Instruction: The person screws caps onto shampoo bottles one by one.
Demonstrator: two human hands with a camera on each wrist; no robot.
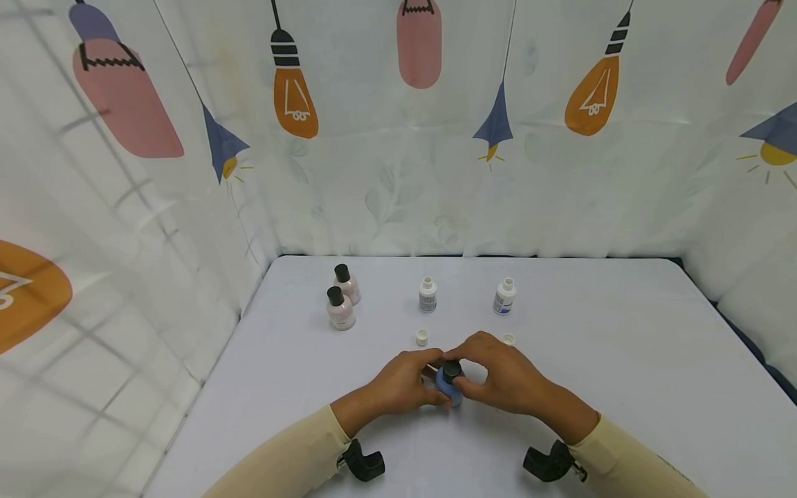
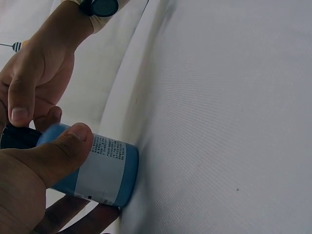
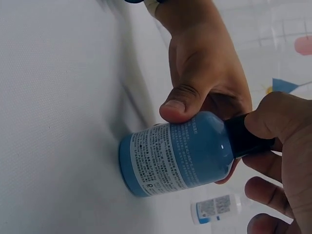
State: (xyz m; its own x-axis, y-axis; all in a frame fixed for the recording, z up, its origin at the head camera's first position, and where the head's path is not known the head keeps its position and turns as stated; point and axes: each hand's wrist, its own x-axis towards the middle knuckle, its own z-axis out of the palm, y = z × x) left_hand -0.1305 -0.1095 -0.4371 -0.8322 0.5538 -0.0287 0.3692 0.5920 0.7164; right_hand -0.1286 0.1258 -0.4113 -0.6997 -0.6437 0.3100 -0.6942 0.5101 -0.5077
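Left hand [image 1: 405, 384] grips the blue bottle [image 3: 178, 153] (likely slick; best held mid-body), right hand [image 1: 503, 372] pinching its black cap [image 3: 240, 136] above.

Two black-capped pink bottles [image 1: 342, 316], two uncapped white bottles [image 1: 427, 299] – behind them, a lamp-printed curtain [image 1: 398, 159]

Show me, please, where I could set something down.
The table is bare right of the rightmost white bottle and between the pink bottles and left sleeve. It is crowded centrally, where the left hand grips the blue bottle and right hand its black cap, near two white caps.
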